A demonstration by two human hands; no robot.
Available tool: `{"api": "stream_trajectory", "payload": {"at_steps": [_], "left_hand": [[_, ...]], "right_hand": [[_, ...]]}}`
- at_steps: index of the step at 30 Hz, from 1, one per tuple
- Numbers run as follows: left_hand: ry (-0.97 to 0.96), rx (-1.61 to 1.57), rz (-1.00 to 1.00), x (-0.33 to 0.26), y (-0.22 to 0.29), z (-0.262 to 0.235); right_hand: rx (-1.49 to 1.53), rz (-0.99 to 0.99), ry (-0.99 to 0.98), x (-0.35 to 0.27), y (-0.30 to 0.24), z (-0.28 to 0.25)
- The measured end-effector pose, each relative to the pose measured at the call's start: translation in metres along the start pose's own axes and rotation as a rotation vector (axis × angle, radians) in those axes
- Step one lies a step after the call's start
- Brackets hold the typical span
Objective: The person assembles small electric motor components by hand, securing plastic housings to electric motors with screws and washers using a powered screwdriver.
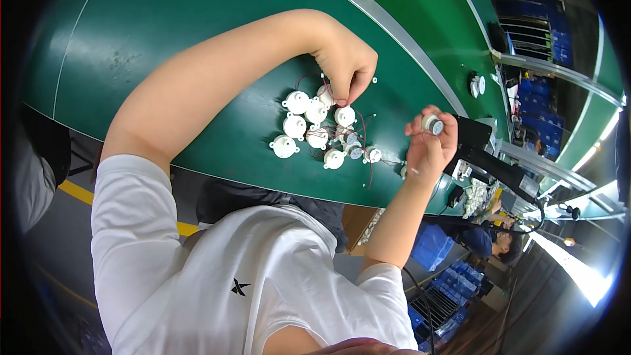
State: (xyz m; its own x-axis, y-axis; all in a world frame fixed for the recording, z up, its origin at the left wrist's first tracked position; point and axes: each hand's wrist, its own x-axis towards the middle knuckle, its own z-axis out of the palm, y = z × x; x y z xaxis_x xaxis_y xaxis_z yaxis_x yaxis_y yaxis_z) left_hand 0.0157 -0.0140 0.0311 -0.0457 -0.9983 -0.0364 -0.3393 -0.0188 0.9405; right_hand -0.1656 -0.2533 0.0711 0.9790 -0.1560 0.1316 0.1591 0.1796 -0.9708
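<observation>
My left hand (348, 66) reaches in from the left over a cluster of small white round motors with side tabs and thin red and dark wires. Its thumb and finger are pinched together at the top edge of one white round motor (344, 116); the exact contact is partly hidden. To the left lie other motors, such as one (284, 146) at the cluster's near edge. My right hand (432, 148), raised at the right, has its fingers closed around a small motor (432, 124) with a silver round face. Loose silver-faced motors (355, 151) lie between the hands.
The green tabletop (217, 39) has a metal rail (374, 10) along its far side. A dark scanner-like device (493, 158) stands close to my right hand. Beyond the rail is a white round part (478, 85). Another person (490, 240) sits farther right, near blue bins.
</observation>
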Motion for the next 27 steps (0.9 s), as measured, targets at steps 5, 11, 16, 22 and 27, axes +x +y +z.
{"api": "stream_trajectory", "payload": {"at_steps": [5,11,16,22,27], "left_hand": [[0.127,-0.218,0.038,-0.006,-0.001,-0.007],[0.416,-0.688,0.149,-0.007,-0.028,-0.018],[0.508,-0.767,0.149,-0.008,-0.029,-0.02],[0.482,-0.799,0.178,-0.009,-0.03,-0.024],[0.51,-0.788,0.155,-0.012,-0.027,-0.022]], "right_hand": [[0.321,0.137,-0.076,0.027,0.028,0.011],[0.6,0.375,-0.073,0.05,0.042,0.011],[0.171,0.387,-0.096,0.059,0.054,0.01],[0.188,0.309,-0.085,0.061,0.064,0.0],[0.046,0.242,-0.16,0.057,0.065,-0.003]]}}
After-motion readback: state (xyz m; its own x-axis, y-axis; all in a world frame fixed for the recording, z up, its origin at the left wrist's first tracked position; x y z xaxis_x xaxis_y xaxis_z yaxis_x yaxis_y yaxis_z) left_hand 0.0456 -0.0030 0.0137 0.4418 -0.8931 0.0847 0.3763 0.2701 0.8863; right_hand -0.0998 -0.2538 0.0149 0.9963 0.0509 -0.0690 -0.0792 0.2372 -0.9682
